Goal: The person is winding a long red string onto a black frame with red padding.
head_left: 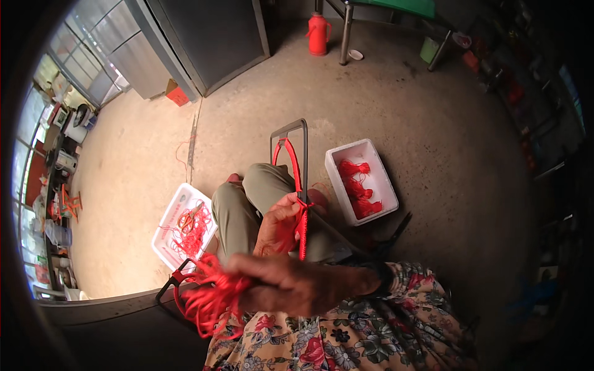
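Note:
A dark grey metal frame [305,161] stands up in front of my knees, with a red cord strap [291,154] looped along it. My left hand [277,224] is closed, thumb and fingers pinching the braided red cord [303,232] by the frame's upright. Across and nearer to me, my right hand [291,284] is smeared by motion and closed on a loose bundle of red cord [213,300]. The right hand hides the lower part of the left hand and wrist. Beside the bundle, a dark curved bar [166,292] with red cord shows at the lower left.
A white tray [162,238] on the left holds tangled red cord and orange-handled scissors [187,221]. To the right, a white foam box [331,162] contains several red cord bundles [357,188]. A red thermos flask [318,34] stands by a green-topped table [408,5].

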The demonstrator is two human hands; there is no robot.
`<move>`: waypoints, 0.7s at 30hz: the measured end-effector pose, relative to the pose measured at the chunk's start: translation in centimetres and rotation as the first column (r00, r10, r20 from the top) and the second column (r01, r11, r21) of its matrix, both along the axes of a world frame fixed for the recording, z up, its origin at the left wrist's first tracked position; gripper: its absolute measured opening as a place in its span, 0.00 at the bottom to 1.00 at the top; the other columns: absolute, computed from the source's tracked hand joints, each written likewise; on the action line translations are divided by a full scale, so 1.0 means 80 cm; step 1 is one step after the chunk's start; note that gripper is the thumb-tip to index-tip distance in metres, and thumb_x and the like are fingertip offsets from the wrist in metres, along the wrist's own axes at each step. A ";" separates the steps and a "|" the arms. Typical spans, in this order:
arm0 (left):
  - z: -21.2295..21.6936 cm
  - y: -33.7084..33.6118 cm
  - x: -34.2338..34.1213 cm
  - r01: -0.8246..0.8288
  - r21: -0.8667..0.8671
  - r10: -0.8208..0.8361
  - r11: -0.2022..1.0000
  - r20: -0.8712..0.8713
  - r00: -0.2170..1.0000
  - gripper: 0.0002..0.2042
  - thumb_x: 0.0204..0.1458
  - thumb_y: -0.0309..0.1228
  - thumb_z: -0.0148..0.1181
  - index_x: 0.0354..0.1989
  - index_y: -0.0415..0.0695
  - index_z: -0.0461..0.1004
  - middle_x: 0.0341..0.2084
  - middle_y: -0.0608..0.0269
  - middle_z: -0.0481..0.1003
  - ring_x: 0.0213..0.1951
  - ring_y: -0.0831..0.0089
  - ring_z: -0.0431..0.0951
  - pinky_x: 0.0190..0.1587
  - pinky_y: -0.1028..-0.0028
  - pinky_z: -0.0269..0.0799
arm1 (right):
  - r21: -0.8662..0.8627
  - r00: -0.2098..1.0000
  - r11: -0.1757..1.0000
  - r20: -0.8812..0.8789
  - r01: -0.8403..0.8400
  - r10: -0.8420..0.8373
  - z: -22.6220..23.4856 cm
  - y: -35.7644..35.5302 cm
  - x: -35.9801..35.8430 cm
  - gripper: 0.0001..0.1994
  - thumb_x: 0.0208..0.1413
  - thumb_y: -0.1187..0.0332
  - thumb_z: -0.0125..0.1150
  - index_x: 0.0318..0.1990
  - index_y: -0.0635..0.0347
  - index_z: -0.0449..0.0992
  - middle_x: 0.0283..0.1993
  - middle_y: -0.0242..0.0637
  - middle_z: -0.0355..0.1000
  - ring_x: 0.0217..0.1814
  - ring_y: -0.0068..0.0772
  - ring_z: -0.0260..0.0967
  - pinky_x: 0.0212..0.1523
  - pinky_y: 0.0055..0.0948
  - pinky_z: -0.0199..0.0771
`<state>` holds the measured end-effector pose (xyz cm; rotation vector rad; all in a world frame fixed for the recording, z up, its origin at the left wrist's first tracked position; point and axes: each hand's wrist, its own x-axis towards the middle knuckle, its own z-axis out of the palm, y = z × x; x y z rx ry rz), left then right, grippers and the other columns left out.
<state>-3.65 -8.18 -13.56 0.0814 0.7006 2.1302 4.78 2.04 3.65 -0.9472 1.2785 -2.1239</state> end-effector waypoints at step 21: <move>0.040 0.040 0.015 -0.088 -0.272 0.107 0.958 0.055 0.993 0.09 0.56 0.33 0.55 0.40 0.41 0.70 0.25 0.67 0.74 0.20 0.81 0.72 0.15 0.82 0.64 | 0.573 0.502 0.390 -0.045 0.721 -0.863 -0.106 0.098 -0.010 0.19 0.51 0.69 0.63 0.46 0.64 0.62 0.30 0.34 0.70 0.20 0.18 0.64 0.19 0.21 0.67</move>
